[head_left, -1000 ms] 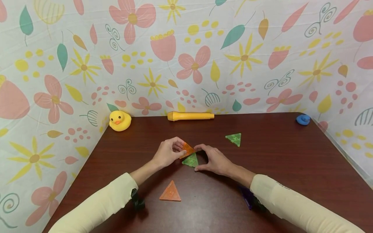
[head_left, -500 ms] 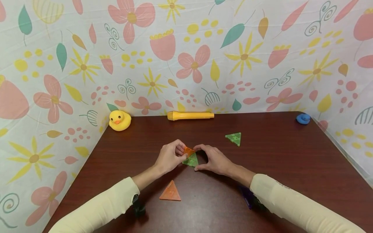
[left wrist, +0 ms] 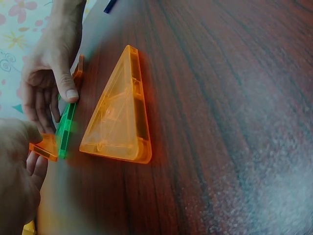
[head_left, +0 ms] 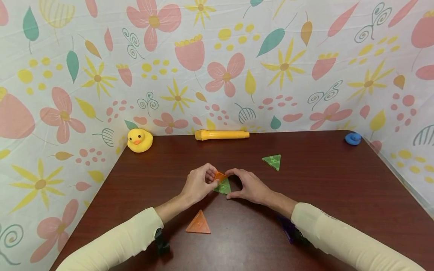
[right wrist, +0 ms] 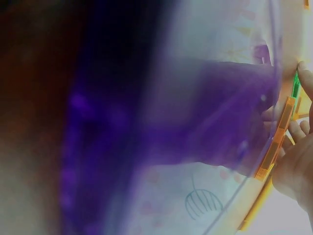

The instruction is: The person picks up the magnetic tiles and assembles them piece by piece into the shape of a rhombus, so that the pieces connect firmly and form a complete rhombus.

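Observation:
My left hand point(head_left: 199, 184) pinches an orange translucent triangular tile point(head_left: 220, 175), its left part covered by the fingers. Right below it lies a green triangular tile point(head_left: 223, 187), whose edge meets or slightly overlaps the orange one. My right hand point(head_left: 252, 186) holds the green tile's right side between thumb and forefinger. In the left wrist view the orange tile point(left wrist: 46, 147) stands at an angle against the green tile point(left wrist: 66, 128). Another orange triangular tile point(head_left: 199, 223) lies flat nearer to me, large in the left wrist view.
A second green triangle point(head_left: 273, 162) lies beyond the right hand. Something purple point(head_left: 287, 229) shows beside the right sleeve and blurs much of the right wrist view. At the back stand a yellow duck point(head_left: 140, 140), a yellow stick-shaped toy point(head_left: 222, 135) and a small blue duck point(head_left: 353, 139).
My left hand has shifted slightly right and brought the orange tile against the green one, so less of the orange shows. The right hand has stayed in place.

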The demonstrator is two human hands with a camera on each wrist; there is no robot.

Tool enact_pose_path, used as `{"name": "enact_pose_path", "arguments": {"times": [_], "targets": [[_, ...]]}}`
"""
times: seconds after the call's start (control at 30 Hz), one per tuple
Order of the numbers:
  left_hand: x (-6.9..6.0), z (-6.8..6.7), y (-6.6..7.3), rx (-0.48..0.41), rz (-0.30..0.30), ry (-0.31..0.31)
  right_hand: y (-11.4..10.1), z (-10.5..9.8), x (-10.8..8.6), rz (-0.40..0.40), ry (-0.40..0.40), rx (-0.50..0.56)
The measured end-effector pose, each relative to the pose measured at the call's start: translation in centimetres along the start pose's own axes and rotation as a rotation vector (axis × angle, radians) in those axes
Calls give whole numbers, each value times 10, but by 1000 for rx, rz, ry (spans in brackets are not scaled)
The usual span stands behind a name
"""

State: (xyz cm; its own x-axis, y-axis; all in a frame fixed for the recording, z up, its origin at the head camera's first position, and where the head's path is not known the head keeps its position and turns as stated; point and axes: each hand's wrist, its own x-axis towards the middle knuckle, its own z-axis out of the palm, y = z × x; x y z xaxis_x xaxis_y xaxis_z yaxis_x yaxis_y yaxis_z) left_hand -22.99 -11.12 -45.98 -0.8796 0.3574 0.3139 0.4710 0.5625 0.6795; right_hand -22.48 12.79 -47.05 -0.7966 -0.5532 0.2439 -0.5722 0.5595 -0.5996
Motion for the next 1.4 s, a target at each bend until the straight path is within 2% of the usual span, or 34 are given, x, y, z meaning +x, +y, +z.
{"name": "enact_pose_path", "arguments": {"times": [0.43,0.73,0.9,1.07,1.4], "targets": [[-3,-3,-1,-19,-11,-43,0,1,-1,-3,-3,5],[-13,-22,-3,-7,44,-76,0,1,0,-6,-2,5],[-28,-37,-5,2,50,-125,0,1,0,0,-11,-3],[-49,-49,-9,9,39,-184,0,1,-1,3,-11,2],[-92,-57,-17,34,98,-266,-2,0,-2,24,-11,0]]}}
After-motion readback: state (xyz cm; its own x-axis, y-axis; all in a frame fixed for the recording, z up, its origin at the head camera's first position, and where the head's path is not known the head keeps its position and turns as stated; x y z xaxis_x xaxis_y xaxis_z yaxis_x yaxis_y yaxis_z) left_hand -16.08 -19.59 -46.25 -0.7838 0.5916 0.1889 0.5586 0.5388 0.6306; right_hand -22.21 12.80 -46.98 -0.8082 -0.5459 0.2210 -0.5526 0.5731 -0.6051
